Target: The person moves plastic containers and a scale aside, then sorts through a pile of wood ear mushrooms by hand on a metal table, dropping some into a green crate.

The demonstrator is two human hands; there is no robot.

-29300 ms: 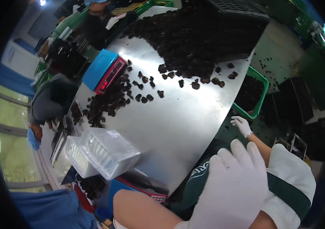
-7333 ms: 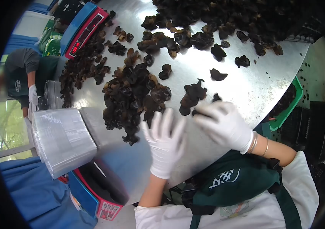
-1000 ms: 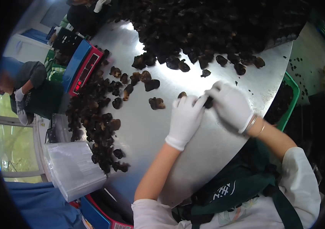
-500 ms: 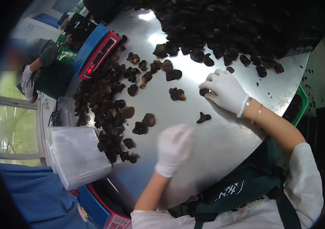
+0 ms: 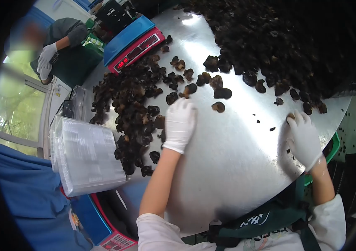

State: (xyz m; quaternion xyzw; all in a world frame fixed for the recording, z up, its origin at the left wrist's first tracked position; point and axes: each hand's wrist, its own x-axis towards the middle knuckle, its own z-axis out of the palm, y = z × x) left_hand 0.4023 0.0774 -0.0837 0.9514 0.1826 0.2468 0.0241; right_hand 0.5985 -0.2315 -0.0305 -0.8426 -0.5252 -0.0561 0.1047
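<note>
One lone, roundish dark piece (image 5: 218,107) lies on the metal surface (image 5: 228,167), right of the nearer left hand (image 5: 180,125), whose gloved fingers curl, their grip hidden; the farther right hand (image 5: 304,140) bends its fingers over a brown piece (image 5: 290,116), pinch unclear.

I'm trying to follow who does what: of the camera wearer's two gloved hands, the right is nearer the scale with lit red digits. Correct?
Not the right hand: the head view shows the left gloved hand nearer the scale with lit red digits.
</note>
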